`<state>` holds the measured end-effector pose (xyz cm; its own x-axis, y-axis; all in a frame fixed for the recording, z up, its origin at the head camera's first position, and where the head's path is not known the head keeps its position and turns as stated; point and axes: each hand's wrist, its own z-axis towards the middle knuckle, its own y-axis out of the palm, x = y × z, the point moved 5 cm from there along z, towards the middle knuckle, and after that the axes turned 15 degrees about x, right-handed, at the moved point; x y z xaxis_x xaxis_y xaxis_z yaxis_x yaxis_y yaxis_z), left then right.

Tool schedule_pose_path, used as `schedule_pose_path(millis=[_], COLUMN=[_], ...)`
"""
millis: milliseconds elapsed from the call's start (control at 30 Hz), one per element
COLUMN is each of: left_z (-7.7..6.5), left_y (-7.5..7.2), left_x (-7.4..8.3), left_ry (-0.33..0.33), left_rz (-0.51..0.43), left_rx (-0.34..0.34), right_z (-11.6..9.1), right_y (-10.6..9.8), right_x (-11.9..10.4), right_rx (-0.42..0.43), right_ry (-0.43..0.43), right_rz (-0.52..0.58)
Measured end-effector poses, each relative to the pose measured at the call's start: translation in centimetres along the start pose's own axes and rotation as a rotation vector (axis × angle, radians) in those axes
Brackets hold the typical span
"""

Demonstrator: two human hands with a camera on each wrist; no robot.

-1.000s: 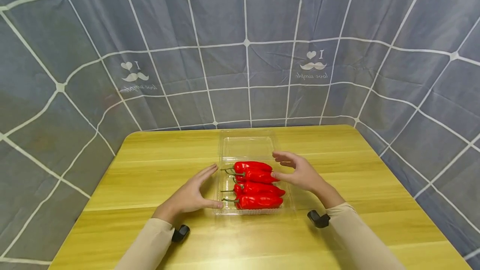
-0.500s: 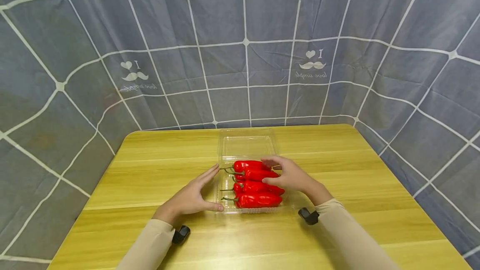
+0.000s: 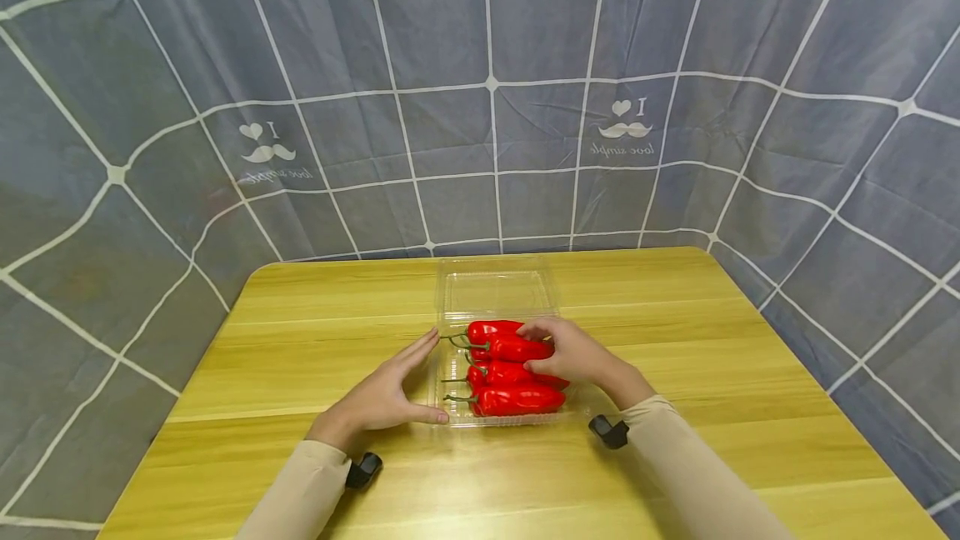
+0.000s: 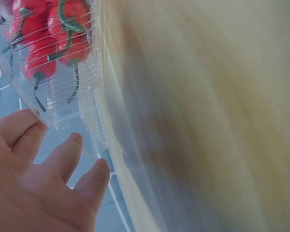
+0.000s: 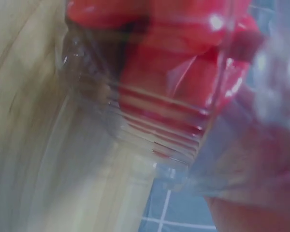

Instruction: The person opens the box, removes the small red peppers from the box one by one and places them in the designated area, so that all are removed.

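Head view: right hand [image 3: 572, 352] curls fingers round one red pepper [image 3: 506, 348]; left hand [image 3: 384, 394], fingers extended, touches clear container's [image 3: 510, 421] left side.

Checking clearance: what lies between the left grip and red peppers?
The clear container's wall stands between the left grip and red peppers in the left wrist view.

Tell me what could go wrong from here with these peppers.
First, the right grip curls round one pepper heaped close against others, so lifting it might roll its neighbours. Second, its stem lies close to another pepper's, and the two could snag. Third, the left grip is spread open at the side of the box rather than clamping it, so the box may slide if bumped.
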<state>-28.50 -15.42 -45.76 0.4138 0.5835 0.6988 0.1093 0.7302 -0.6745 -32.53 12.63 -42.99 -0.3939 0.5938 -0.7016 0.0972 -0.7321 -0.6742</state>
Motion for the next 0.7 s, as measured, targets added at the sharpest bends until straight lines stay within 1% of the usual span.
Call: schedule_pose_path(millis=[200, 433, 700], left_z=[-0.02, -0.11, -0.06], left_y=[-0.07, -0.16, -0.13], left_x=[-0.03, -0.11, -0.1], left_ry=[-0.002, 0.014, 0.02], left_rz=[-0.003, -0.002, -0.004], left_rx=[-0.001, 0.005, 0.007], right_z=[0.07, 0.0, -0.12], right_y=[0.05, 0.18, 0.13], right_x=[0.23, 0.2, 0.04], right_rx=[0.019, 0.037, 0.084], right_ry=[0.009, 0.018, -0.062], right_rz=[-0.018, 0.015, 0.005])
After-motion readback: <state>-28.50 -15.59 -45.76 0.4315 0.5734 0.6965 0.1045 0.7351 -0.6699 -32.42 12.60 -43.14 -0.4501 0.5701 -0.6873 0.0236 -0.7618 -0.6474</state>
